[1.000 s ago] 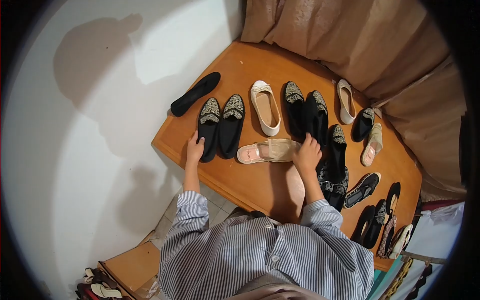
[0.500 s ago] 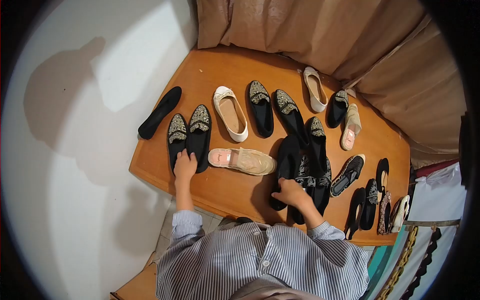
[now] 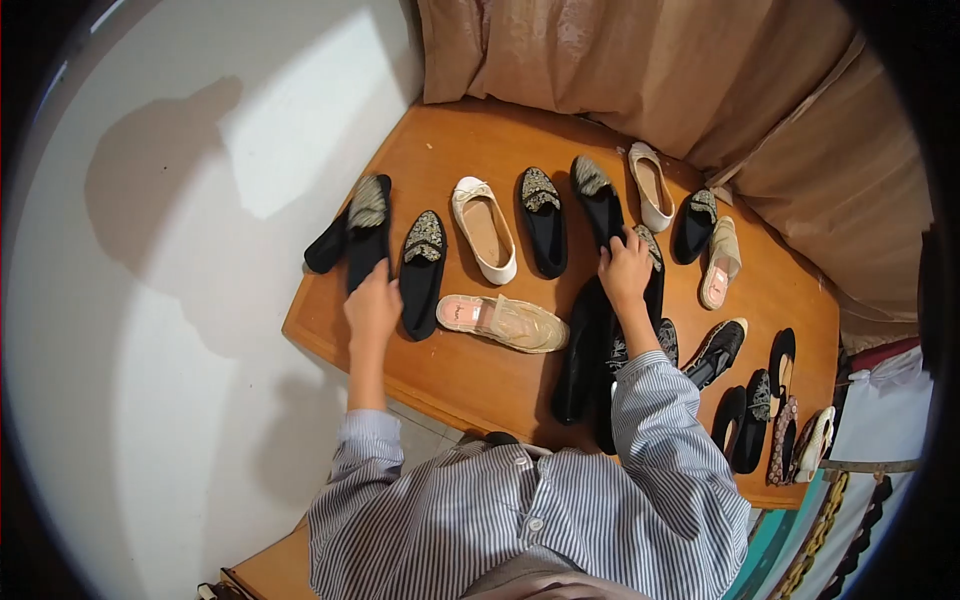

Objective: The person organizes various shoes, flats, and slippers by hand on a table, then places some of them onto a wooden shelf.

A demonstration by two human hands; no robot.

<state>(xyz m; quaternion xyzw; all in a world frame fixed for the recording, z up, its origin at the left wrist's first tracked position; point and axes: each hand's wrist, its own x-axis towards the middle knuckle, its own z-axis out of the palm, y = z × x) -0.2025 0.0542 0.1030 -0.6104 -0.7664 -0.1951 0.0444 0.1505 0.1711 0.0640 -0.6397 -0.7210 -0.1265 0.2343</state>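
Observation:
My left hand grips the heel end of a black loafer with a gold-patterned toe, which partly covers a plain black shoe. Its lookalike, another patterned loafer, lies just to the right. My right hand has its fingers closed on the heel of a second black loafer, whose toe is blurred and points away from me. Close under that forearm are a plain black shoe and several dark patterned shoes, partly hidden by the sleeve.
On the wooden table lie a cream flat, a beige mule, another gold-toed loafer and a pale flat. Several more shoes sit at the right edge. A white wall borders the left; a brown curtain hangs behind.
My left hand has shifted its loafer away from me, toward the plain black shoe. My right hand has left the plain black shoe and moved farther up to the other loafer, now gripped.

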